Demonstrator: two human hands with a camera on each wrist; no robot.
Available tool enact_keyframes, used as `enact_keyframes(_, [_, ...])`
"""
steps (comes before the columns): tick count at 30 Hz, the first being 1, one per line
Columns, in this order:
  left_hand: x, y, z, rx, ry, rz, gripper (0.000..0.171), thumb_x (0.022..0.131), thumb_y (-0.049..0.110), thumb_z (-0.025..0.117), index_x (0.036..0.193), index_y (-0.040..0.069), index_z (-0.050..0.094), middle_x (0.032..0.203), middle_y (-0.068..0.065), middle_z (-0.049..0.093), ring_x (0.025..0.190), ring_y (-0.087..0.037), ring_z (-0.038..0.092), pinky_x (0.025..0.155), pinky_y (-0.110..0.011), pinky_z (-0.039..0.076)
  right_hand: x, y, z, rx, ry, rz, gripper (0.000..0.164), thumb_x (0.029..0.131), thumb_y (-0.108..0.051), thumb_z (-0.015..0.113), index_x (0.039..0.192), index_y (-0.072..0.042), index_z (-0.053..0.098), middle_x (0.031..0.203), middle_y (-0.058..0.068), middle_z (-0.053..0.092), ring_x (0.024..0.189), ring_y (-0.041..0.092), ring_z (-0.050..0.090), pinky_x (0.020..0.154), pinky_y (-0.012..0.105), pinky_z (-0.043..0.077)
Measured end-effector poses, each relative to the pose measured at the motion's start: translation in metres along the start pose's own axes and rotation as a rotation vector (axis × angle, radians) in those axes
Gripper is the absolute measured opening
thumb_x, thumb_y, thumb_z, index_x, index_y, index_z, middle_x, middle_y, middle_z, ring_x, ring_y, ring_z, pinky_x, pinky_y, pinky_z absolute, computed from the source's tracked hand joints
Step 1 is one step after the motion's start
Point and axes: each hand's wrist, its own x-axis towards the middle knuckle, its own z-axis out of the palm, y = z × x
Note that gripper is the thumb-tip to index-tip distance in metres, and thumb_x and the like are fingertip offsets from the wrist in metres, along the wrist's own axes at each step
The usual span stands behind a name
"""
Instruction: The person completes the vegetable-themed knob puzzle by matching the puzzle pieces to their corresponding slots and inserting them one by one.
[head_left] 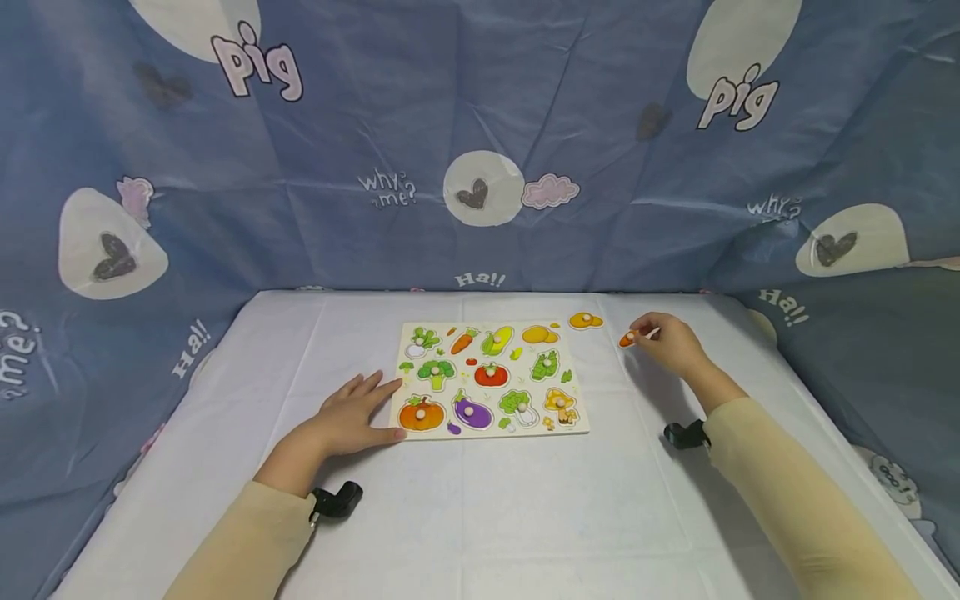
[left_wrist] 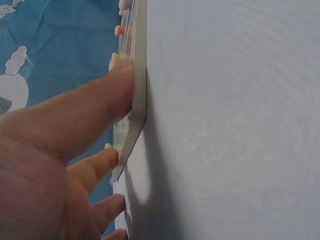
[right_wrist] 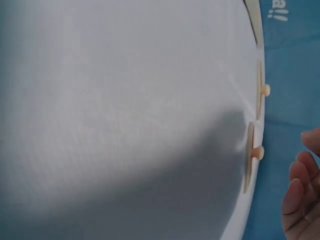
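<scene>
A wooden vegetable peg puzzle board (head_left: pixel 517 430) lies flat on the white table. My left hand (head_left: pixel 348 421) is spread at its left side, with the thumb and forefinger touching the edge; in the left wrist view, the thumb (left_wrist: pixel 95 107) presses against the board's side. Over the right part of the table, my right hand (head_left: pixel 669 342) has loosely bent fingers beside a small orange knobbed puzzle piece (head_left: pixel 627 339). The right wrist view shows a gap between the fingertips (right_wrist: pixel 292 192) and that piece's knob (right_wrist: pixel 258 153). Above the board's right corner lies a potato piece (head_left: pixel 583 322).
The board carries several knobbed pieces, among them a pumpkin (head_left: pixel 420 417), an eggplant (head_left: pixel 474 414) and a tomato (head_left: pixel 491 377). A printed blue cloth (head_left: pixel 420 250) hangs behind the table and at both sides. Black wrist cameras (head_left: pixel 337 500) jut from the sleeves.
</scene>
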Motion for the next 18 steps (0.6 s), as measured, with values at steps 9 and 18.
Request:
enact_keyframes(9, [0.002, -0.002, 0.001, 0.011, 0.003, 0.002, 0.091, 0.084, 0.059, 0.07, 0.155, 0.014, 0.038, 0.162, -0.024, 0.023, 0.146, -0.053, 0.014, 0.111, -0.074, 0.015, 0.016, 0.011, 0.006, 0.014, -0.031, 0.044, 0.027, 0.098, -0.015, 0.062, 0.12, 0.0, 0.065, 0.113, 0.02, 0.062, 0.1, 0.035, 0.06, 0.081, 0.043, 0.049])
enact_keyframes(18, [0.002, -0.003, 0.002, 0.01, 0.005, 0.009, 0.091, 0.084, 0.059, 0.07, 0.155, 0.014, 0.038, 0.162, -0.024, 0.024, 0.146, -0.052, 0.015, 0.111, -0.074, 0.015, 0.027, 0.021, 0.009, 0.012, -0.083, 0.057, 0.026, 0.098, -0.015, 0.064, 0.119, 0.0, 0.064, 0.111, 0.018, 0.062, 0.097, 0.032, 0.06, 0.075, 0.036, 0.048])
